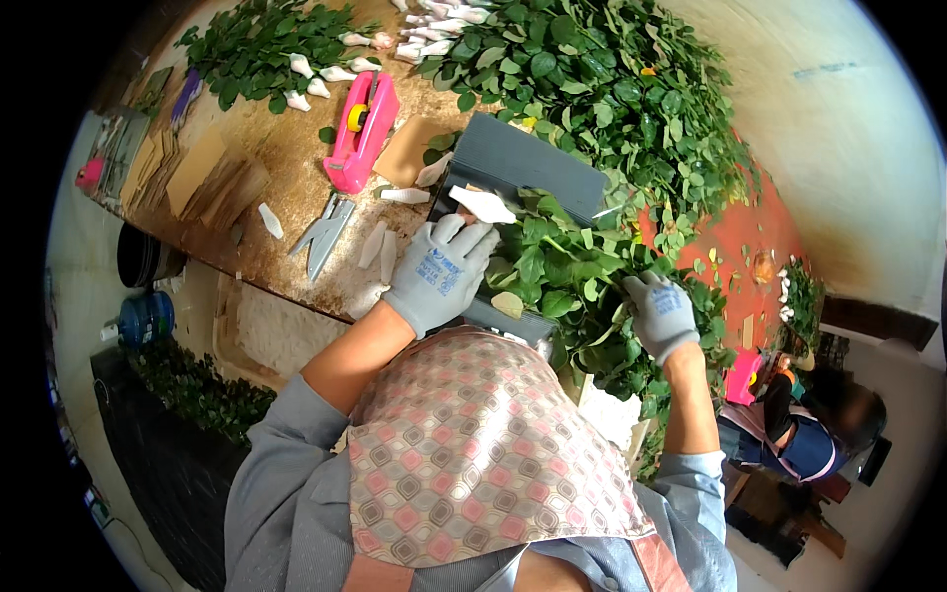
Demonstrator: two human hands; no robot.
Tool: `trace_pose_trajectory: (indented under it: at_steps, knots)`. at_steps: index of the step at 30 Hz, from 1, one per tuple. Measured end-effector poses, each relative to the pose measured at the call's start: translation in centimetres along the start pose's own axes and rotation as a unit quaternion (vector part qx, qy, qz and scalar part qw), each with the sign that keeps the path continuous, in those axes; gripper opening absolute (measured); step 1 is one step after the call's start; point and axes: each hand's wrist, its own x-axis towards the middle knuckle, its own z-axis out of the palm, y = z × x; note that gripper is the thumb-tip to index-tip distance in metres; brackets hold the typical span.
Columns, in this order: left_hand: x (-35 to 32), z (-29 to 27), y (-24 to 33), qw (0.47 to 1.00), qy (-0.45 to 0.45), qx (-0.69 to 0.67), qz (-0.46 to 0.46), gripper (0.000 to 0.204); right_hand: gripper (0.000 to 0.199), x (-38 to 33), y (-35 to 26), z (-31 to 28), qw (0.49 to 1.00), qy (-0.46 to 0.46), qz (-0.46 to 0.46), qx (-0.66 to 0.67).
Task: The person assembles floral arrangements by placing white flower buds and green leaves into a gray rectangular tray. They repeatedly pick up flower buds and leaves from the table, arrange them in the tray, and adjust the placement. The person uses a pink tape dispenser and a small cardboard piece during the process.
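My left hand (442, 274), in a grey glove, is over a dark grey trough-like holder (533, 163). Its bent fingers close at the base of a rose bud in a white sleeve (481, 204); the thumb side is partly hidden. To the right, my gloved right hand (663, 314) has its fingers curled into leafy green rose stems (562, 261), which run from the holder toward it. The stems inside that grip are covered by leaves.
Left of the holder lie a pink tape dispenser (360, 138), a metal stapler (324, 237), loose white sleeves (380, 247) and cardboard pieces (202, 178). Leafy rose piles (592, 89) cover the far side. Another person (789, 429) works at the right by a second pink dispenser (742, 377).
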Motion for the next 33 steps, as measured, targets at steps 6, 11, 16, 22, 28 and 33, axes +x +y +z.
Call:
trace_pose_trajectory:
  at_steps: [6,11,16,22,28,33]
  knots:
    - [-0.6,0.1,0.2,1.000,0.024,0.015,-0.003,0.041,0.030,0.4,-2.6,-2.7,0.993,0.050,0.026,-0.105]
    - [-0.7,0.2,0.2,1.000,0.012,-0.004,-0.011,0.037,0.034,2.8,-8.7,-8.1,0.981,0.180,-0.058,0.048]
    - [-0.8,-0.4,0.0,1.000,-0.014,-0.002,-0.001,0.031,0.027,10.1,-13.0,-4.6,0.975,0.150,-0.107,0.123]
    - [-0.7,-0.2,-0.1,0.999,0.014,-0.035,-0.006,0.032,0.022,12.5,-11.3,-3.7,0.963,0.116,-0.153,0.191]
    - [-0.7,0.1,-0.2,0.999,-0.006,-0.038,-0.012,0.030,0.025,12.6,-10.0,-3.2,0.929,0.012,-0.210,0.305]
    - [-0.7,0.0,-0.2,1.000,-0.010,-0.024,-0.013,0.034,0.025,12.7,-10.2,-1.9,0.945,0.040,-0.212,0.245]
